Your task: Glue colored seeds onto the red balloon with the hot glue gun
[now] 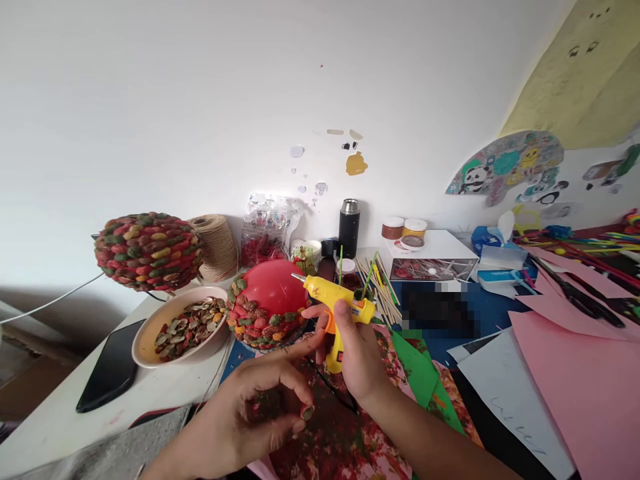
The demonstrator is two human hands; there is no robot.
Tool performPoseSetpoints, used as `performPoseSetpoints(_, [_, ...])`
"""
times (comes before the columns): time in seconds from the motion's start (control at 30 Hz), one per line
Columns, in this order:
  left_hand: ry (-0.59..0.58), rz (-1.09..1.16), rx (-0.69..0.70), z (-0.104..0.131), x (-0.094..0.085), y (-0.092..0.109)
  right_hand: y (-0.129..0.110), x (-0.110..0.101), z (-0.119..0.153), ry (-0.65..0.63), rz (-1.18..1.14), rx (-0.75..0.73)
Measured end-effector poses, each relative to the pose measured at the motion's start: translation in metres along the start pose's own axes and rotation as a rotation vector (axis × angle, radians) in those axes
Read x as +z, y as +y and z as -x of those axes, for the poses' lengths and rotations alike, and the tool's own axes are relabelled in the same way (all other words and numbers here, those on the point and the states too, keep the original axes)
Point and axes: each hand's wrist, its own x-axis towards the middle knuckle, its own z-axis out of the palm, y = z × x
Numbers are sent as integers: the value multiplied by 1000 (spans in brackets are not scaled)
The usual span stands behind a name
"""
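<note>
My left hand (pixel 255 403) pinches a small painted nut shell (pixel 307 413) between thumb and a finger, while its index finger stretches toward the glue gun. Wrapped round the handle of a yellow hot glue gun (pixel 327 292) is my right hand (pixel 361 347), near the orange trigger. The gun's metal nozzle points left, in front of a red balloon (pixel 273 287). Red, green, brown and yellow shells cover the balloon's lower part and left side; its top is bare. Left of it, a cream bowl (pixel 141 343) holds loose shells (pixel 189 330), some painted, some showing pale insides.
A shell-covered ball (pixel 149 252) stands at the left beside a twine spool (pixel 214 247). A black phone (pixel 111 367) lies by the bowl. Behind are a black flask (pixel 349 230), paint jars (pixel 393 227) and wooden sticks (pixel 385 293). Pink paper (pixel 590 387) and scissors (pixel 580 293) lie right.
</note>
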Motion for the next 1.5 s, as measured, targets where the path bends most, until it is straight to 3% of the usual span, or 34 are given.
performPoseSetpoints(0.1, [-183, 90, -8, 2, 5, 2, 0, -1, -2, 22, -15, 14])
performPoseSetpoints(0.17, [-196, 118, 24, 5, 7, 2, -1, -2, -4, 35, -25, 30])
performPoseSetpoints(0.23, [-31, 170, 80, 6, 2, 0, -1, -2, -3, 22, -10, 28])
performPoseSetpoints(0.37, [511, 334, 228, 3, -19, -13, 3, -2, 4, -64, 37, -12])
performPoseSetpoints(0.43, [725, 400, 247, -1, -28, -20, 6, -2, 11, -115, 84, -59])
performPoseSetpoints(0.5, [868, 438, 223, -5, -32, -25, 7, -1, 17, -169, 162, -107])
performPoseSetpoints(0.57, [939, 437, 194, -7, -34, -28, 6, 0, 21, -219, 256, -180])
performPoseSetpoints(1.07, [928, 311, 99, -1, -26, -35, 6, 3, 23, -256, 449, -340])
performPoseSetpoints(1.5, [885, 162, 88, -2, -22, -35, 3, 4, 24, -250, 523, -320])
